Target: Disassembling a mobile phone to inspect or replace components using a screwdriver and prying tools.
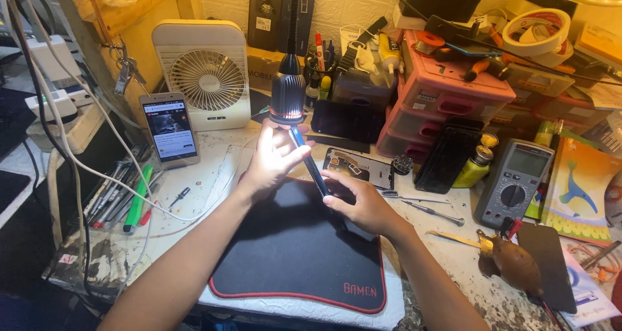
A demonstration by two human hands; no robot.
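A dark smartphone (310, 165) is held edge-on above the black mat (291, 253), tilted so that its upper end is brought right under the black lamp head (287, 96) at 12 o'clock. The tilt appears to be chosen so that the strong light falls along the edge of the phone, where a seam could be inspected. The left hand (272, 161) is wrapped about the upper part of the phone, its fingers (293, 144) curled closed on the edge, washed out by the glare. The right hand (363, 204) is placed at the lower end, at 4 o'clock from the left, with fingers closed in a pinch on the bottom corner, so the phone is steadied at both ends.

An opened phone back (357, 167) with exposed parts is laid flat on the bench (447, 240) just beyond the mat, at 1 o'clock from the hands. A small screwdriver (433, 212) and tweezers (405, 198) are kept near it, within reach of the right hand. At 3 o'clock a grey multimeter (513, 182) is set. A white desk fan (205, 75) stands at 11 o'clock, and a lit phone (170, 129) is propped beside it, facing the person. Pens and tools (126, 195) are gathered at 9 o'clock, and pink drawers (440, 94) are stacked at 2 o'clock.
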